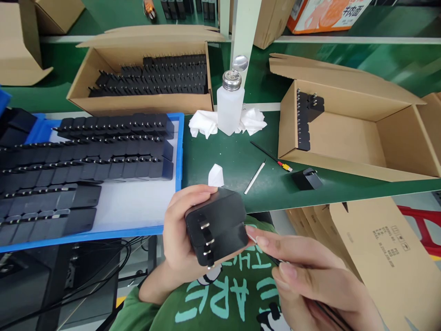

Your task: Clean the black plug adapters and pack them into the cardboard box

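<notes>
The left hand (179, 239) has its grip closed around two black chargers (217, 225), stacked together with their prongs facing the camera. They are held just off the near edge of the surface, above a green shirt (234, 294). The right hand (310, 280) pinches a thin tool (252, 238) in its grip, and the tip meets the chargers' right edge. Beyond them on the green surface (234, 151) lie a wipe scrap (216, 175), a white stick (255, 177), a black probe (272, 157) with a yellow end, and one loose charger (308, 179) (all near each other, none touching). At the left a blue tray (179, 151) carries rows of matching black units (113, 147). Further back a dispenser bottle (230, 105) stands on crumpled wipes (203, 123), in front of the gap between the left box (138, 105) and the right box (344, 138). Both boxes are open cardboard with more units inside. A carton (379, 248) sits below the surface at the right.
</notes>
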